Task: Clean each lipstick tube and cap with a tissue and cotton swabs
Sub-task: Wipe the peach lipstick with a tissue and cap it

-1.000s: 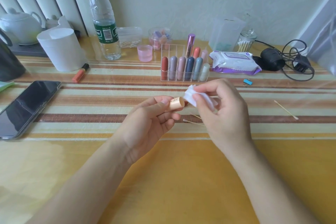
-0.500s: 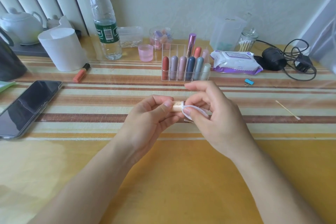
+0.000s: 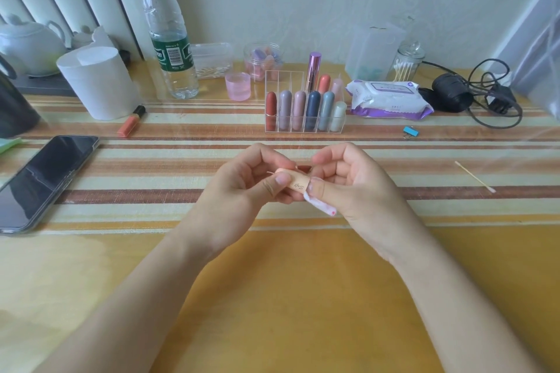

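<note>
Centre of frame: peach lipstick piece (image 3: 295, 182) pinched by fingertips of left hand (image 3: 239, 200); right hand (image 3: 354, 188) pinching folded tissue (image 3: 318, 206) against its right end. May slip loose under hard wiping; may re-smear pigment off the red-spotted tissue. Right end hidden under thumb and tissue; cap or tube, cannot tell

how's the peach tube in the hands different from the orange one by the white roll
The peach tube is held up, left hand gripping it, right hand pressing a tissue to its end; the orange tube lies untouched on the table.
The peach tube is pale with dark lettering; the orange tube is brighter with a black cap.
The peach tube looks stubbier, the orange tube slimmer.
Both sit outside the clear organizer.
</note>
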